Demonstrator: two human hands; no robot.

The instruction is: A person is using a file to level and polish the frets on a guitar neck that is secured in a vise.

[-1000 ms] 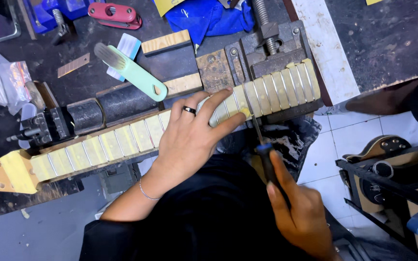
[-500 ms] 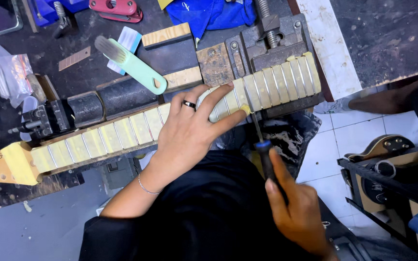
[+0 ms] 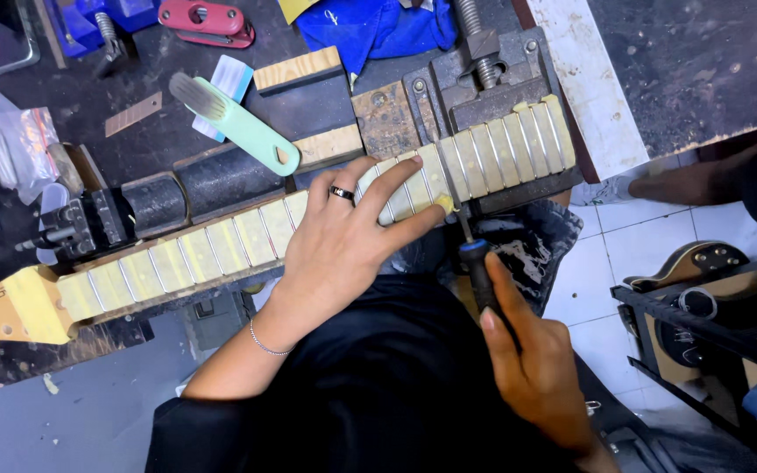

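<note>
Presently left hand [image 3: 343,245] lies flat, fingers spread, on the guitar neck [image 3: 221,245], which runs crosswise. Right hand [image 3: 541,368], fingers clamped on a file [image 3: 475,263], points it across a fret.

We press our left hand [image 3: 343,241] flat on a long guitar neck [image 3: 221,250] covered in pale tape. The neck lies across the dark tabletop [image 3: 98,123]. Our right hand [image 3: 536,368] grips a thin tool [image 3: 473,258] with a dark handle, and its tip touches the edge of the neck. A green brush [image 3: 238,123] lies just behind the neck. A blue cloth [image 3: 370,26] sits near a metal clamp [image 3: 484,70].
</note>
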